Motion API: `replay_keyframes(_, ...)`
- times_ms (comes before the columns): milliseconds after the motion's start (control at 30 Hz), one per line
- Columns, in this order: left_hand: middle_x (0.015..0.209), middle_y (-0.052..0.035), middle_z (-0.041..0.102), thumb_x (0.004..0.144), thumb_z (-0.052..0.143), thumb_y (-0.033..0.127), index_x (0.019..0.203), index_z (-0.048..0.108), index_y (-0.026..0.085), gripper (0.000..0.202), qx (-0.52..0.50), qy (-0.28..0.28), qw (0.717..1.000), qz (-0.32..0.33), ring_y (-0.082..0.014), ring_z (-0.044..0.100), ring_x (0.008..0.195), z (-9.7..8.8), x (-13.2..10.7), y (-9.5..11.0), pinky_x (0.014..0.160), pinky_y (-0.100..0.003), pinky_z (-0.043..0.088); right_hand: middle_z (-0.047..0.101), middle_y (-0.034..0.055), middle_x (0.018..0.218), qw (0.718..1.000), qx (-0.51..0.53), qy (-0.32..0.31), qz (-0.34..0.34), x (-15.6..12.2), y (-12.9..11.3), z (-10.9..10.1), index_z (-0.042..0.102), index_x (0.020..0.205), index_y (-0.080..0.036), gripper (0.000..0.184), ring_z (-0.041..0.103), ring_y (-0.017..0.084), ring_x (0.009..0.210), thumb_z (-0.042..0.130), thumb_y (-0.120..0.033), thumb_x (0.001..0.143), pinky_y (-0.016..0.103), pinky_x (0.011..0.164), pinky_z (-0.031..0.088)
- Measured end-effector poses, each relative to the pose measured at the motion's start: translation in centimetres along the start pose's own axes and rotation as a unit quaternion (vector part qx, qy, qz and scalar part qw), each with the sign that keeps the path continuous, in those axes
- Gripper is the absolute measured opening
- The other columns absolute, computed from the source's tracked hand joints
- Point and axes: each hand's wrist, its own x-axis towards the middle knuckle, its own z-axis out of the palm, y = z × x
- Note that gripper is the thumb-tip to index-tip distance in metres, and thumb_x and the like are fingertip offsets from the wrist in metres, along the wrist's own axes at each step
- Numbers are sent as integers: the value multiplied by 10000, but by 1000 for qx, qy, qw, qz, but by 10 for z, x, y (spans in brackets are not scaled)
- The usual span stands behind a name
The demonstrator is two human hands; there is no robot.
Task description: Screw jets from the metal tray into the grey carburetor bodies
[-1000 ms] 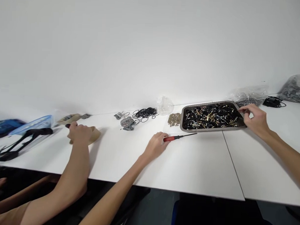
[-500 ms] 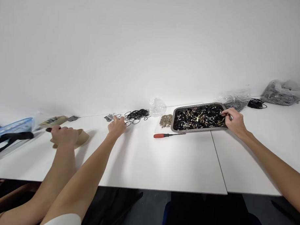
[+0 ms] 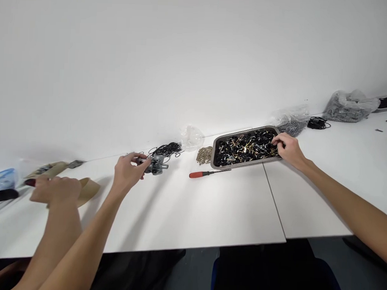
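Note:
My left hand (image 3: pixel 129 170) grips a grey metal carburetor (image 3: pixel 157 165) with a short round stub on its right side, held just above the white table. Behind it lies a tangle of black rubber rings (image 3: pixel 168 149). At the right end of a dark metal tray (image 3: pixel 237 166), my right hand (image 3: pixel 288 149) has its fingers curled in among the small parts. Black, brass and silver pieces (image 3: pixel 244 147) fill that tray. Whether anything is pinched between my right fingertips is hidden.
A red-handled screwdriver (image 3: pixel 197 174) lies before a pile of small brass pieces (image 3: pixel 205 155). Clear plastic bags (image 3: pixel 192 138) and a black cord bundle (image 3: pixel 318 123) line the wall. At left, a co-worker's hand (image 3: pixel 57 190) holds a dark-red-handled tool beside a tan curved band (image 3: pixel 88 191).
My left hand has come back toward me and left, now showing the carburetor clearly. My right hand stays at the tray's right end, its fingers shifted slightly. The whole view has swung a little right.

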Motion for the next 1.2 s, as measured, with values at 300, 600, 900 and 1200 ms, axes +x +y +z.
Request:
replay_keyframes(300,839,-30,692,694,857,426,881,629,179,384,-365,-339,863,86,-157,685,644,66,-94,109,526,-279,568,715,47,816,999,9,-24,40,1,1,0,673,780,-201,239,679,199,772,475,-73,742,338,749,540)
replay_keyframes(600,921,-28,687,776,818,360,1054,596,201,389,-397,-555,718,139,-146,690,732,125,-112,150,714,-325,595,706,43,780,998,24,-30,47,3,3,2,653,743,-202,239,661,194,745,450,-81,707,334,743,540)
replay_keyframes(900,1152,-97,679,823,675,301,1105,675,183,305,-148,-323,891,282,-173,632,866,135,-28,179,788,-331,540,700,47,788,997,28,-54,50,3,0,3,641,725,-200,232,653,197,745,451,-66,722,338,749,523)
replay_keyframes(1200,1161,-138,678,935,488,182,1209,669,136,331,4,-289,863,414,-266,619,1130,196,-8,208,1006,-407,484,696,49,772,996,7,-77,47,4,-2,3,645,726,-188,274,645,187,750,425,-25,741,318,757,506)
